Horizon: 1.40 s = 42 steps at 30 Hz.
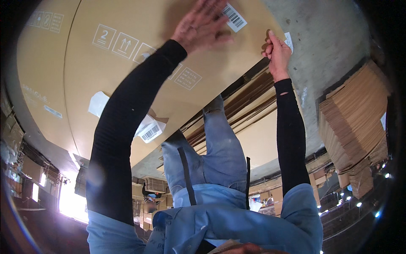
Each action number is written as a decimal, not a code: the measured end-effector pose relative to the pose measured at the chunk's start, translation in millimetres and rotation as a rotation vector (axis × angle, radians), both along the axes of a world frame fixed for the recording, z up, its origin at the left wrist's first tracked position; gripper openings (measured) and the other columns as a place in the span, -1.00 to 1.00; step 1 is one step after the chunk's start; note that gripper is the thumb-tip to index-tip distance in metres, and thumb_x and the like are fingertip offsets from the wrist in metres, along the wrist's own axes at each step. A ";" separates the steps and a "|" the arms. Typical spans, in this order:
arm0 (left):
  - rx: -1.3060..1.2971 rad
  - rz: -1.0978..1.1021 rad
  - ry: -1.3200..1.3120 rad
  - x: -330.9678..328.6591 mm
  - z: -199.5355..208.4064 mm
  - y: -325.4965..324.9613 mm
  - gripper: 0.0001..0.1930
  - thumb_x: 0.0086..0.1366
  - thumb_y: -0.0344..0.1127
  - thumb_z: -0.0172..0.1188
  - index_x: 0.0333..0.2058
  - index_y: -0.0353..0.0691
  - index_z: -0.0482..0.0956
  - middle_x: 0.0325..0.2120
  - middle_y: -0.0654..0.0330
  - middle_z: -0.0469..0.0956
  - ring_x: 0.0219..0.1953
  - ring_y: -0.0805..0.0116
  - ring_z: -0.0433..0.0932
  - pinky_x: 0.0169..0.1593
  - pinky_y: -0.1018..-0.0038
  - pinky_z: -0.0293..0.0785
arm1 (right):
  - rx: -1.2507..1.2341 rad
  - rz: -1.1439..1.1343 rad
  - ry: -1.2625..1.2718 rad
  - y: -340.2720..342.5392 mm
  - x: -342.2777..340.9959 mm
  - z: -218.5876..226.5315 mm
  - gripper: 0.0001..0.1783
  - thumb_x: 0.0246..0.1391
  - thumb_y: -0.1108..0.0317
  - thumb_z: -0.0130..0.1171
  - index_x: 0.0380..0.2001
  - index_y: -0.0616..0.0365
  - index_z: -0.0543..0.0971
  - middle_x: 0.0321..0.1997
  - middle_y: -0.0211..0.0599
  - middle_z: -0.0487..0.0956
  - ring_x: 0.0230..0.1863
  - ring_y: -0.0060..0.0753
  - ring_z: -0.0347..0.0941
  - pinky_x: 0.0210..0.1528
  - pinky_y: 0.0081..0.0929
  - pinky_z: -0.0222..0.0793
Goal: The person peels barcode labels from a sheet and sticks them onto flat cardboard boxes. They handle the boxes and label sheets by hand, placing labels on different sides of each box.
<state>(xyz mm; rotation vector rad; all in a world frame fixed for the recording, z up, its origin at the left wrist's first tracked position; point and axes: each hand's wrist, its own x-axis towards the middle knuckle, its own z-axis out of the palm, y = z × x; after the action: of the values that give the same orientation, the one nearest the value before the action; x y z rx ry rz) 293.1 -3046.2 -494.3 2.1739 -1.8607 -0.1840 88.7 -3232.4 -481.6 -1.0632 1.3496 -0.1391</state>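
Observation:
A large brown cardboard sheet (89,63) with printed white handling symbols spreads out before me, a fold line running down its left part. Over it my left hand (203,27) lies with fingers spread, slightly blurred, beside a white barcode label (235,17). Close to the sheet's right edge, my right hand (278,53) has its fingers curled in and thumb up; what they grip, if anything, is hidden. A white slip of paper (289,41) shows just behind that hand; whether the hand holds it cannot be made out.
Several flat cardboard sheets (249,101) lie layered below the big sheet, by my legs. A tall stack of brown cardboard (353,114) stands at right on the grey concrete floor (330,38). A torn white paper with a barcode (150,132) is on the sheet near my left arm.

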 end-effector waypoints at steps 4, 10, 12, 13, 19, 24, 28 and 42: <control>-0.086 0.282 0.080 47.3 3.2 10.1 -0.31 0.28 0.13 0.19 0.17 -0.34 0.43 0.41 -0.27 -0.02 0.45 -0.25 -0.03 0.43 -0.18 -0.09 | -0.032 0.001 0.001 0.4 -1.4 -3.7 -0.66 0.17 0.13 0.36 -0.52 0.14 0.57 -0.73 -0.49 0.41 -0.72 -0.67 0.26 -0.63 -0.63 0.23; 0.101 0.400 0.060 18.6 18.7 68.9 -0.43 0.21 0.25 0.23 -0.15 -0.21 0.56 0.37 -0.17 0.14 0.45 -0.14 0.02 0.44 -0.09 -0.04 | -0.177 -0.055 -0.033 20.6 -6.2 -7.6 -0.71 0.24 0.16 0.28 -0.43 0.14 0.55 -0.63 -0.44 0.45 -0.60 -0.64 0.33 -0.55 -0.62 0.28; -0.121 0.661 0.125 -15.7 41.7 127.3 -0.46 0.05 0.09 0.44 -0.17 -0.22 0.57 0.38 -0.28 0.07 0.42 -0.28 0.04 0.41 -0.23 -0.13 | -0.205 -0.144 -0.152 42.1 -20.6 -2.9 -0.75 0.26 0.20 0.25 -0.36 0.14 0.52 -0.54 -0.45 0.46 -0.53 -0.63 0.34 -0.46 -0.61 0.33; -0.098 0.785 0.111 -37.4 54.4 158.2 -0.45 0.02 0.04 0.48 -0.15 -0.24 0.58 0.38 -0.31 0.04 0.43 -0.31 0.01 0.41 -0.23 -0.18 | -0.210 -0.146 -0.132 54.8 -29.4 -2.1 -0.78 0.27 0.22 0.24 -0.35 0.12 0.51 -0.52 -0.45 0.45 -0.52 -0.62 0.34 -0.43 -0.61 0.35; 0.026 1.989 0.240 -138.1 111.4 374.6 -0.03 0.10 0.09 0.48 0.18 -0.62 0.20 0.36 -0.37 -0.03 0.40 -0.21 0.02 0.40 0.06 0.02 | -0.025 0.034 0.149 172.6 -80.9 12.7 -0.62 0.25 0.16 0.26 -0.01 0.10 0.44 -0.09 -0.43 0.52 -0.14 -0.53 0.45 -0.25 -0.41 0.47; -0.277 2.072 0.823 -185.7 101.5 427.0 -0.12 0.10 0.07 0.49 0.08 -0.58 0.28 0.11 -0.31 0.37 0.15 -0.05 0.43 0.16 0.14 0.39 | 0.202 0.114 0.128 265.5 -81.2 27.1 -0.55 0.23 0.19 0.28 0.09 0.05 0.39 0.07 -0.33 0.47 0.08 -0.33 0.42 -0.06 -0.11 0.51; -0.500 2.093 0.955 -194.4 85.8 418.7 -0.26 0.11 -0.04 0.51 -0.02 -0.52 0.33 0.04 -0.25 0.45 -0.04 0.11 0.58 -0.10 0.28 0.55 | 0.171 0.051 0.134 298.9 -71.9 32.1 -0.55 0.21 0.17 0.28 0.08 0.06 0.41 0.06 -0.32 0.47 0.15 -0.27 0.36 0.10 0.11 0.41; -1.407 1.836 0.718 -285.2 182.3 501.8 -0.84 0.38 -0.50 0.22 -0.10 -0.18 0.53 -0.17 0.30 0.59 -0.15 0.56 0.53 -0.09 0.53 0.52 | 0.307 0.054 -0.059 263.2 -98.7 35.0 -0.84 0.24 0.27 0.20 -0.18 0.06 0.55 -0.17 -0.46 0.53 -0.06 -0.40 0.41 0.13 -0.19 0.32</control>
<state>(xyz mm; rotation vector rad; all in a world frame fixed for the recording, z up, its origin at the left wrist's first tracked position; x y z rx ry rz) 7.9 -2544.4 -312.0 1.4110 0.6959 0.4841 -10.0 -2969.2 -446.7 -0.8294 1.2416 0.0749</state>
